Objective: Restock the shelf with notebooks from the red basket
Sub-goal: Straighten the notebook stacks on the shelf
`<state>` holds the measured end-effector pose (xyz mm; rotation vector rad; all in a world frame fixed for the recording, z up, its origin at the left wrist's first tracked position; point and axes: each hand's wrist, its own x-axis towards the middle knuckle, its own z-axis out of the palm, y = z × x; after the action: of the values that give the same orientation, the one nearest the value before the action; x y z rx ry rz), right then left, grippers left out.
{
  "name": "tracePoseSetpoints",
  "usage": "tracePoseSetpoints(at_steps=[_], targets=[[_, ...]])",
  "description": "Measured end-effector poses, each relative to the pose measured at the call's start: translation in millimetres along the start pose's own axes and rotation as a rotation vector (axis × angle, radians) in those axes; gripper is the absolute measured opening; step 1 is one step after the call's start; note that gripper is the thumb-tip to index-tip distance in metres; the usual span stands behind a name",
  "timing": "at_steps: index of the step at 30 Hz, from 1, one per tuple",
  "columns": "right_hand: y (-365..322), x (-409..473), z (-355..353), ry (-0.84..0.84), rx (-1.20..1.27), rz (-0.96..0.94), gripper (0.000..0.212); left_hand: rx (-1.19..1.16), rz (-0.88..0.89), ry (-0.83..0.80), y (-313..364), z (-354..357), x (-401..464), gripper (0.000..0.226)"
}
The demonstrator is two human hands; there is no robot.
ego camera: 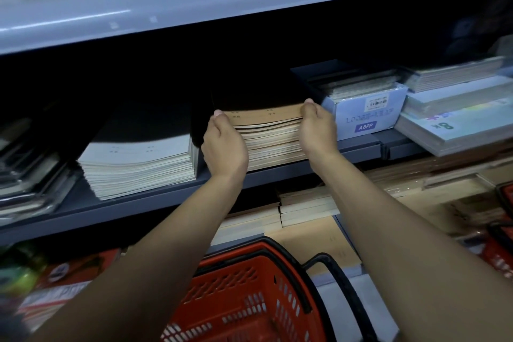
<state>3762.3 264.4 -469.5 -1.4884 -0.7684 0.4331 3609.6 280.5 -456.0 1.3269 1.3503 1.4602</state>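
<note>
left grip (223, 144), right grip (316, 126), both curled, arms outstretched

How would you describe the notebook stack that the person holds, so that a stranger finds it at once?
Find the grey middle shelf above the red basket. The brown-covered stack sits there, gripped between the left hand and right hand. Its neighbours are a white-covered stack and a blue box.

A grey shelf (166, 197) is being occupied by stacked notebooks (273, 139), a white stack (138, 166) and a loose-leaf box (369, 116).
</note>
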Motion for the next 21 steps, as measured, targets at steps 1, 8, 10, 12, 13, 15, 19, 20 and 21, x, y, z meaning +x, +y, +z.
tracePoseSetpoints(at_steps=[1,8,10,12,13,15,19,20,21], targets=[[-1,0,-1,-0.015,0.013,0.013,0.047,-0.013,-0.030,-0.023,1,-2,0,0.058],[-6,-11,-8,-0.064,-0.009,0.072,0.055,-0.018,-0.183,-0.246,-3,-24,-5,0.069],[-8,-15,-11,-0.071,-0.027,0.072,0.052,0.004,-0.163,-0.273,-6,-30,-9,0.071],[-9,-20,-14,-0.077,-0.057,0.057,0.051,0.028,-0.129,-0.307,-10,-38,-13,0.069],[-10,-22,-15,-0.080,-0.085,0.044,0.051,0.034,-0.103,-0.328,-11,-42,-15,0.064],[-10,-28,-18,-0.080,-0.155,0.020,0.050,0.071,-0.043,-0.368,-12,-52,-22,0.052],[-10,-40,-23,-0.060,-0.297,-0.018,0.054,0.145,0.027,-0.454,-17,-69,-29,0.054],[-10,-44,-23,-0.059,-0.324,-0.022,0.053,0.140,0.032,-0.479,-18,-74,-31,0.055],[-10,-48,-23,-0.058,-0.336,-0.022,0.052,0.112,0.021,-0.495,-18,-78,-32,0.057]])
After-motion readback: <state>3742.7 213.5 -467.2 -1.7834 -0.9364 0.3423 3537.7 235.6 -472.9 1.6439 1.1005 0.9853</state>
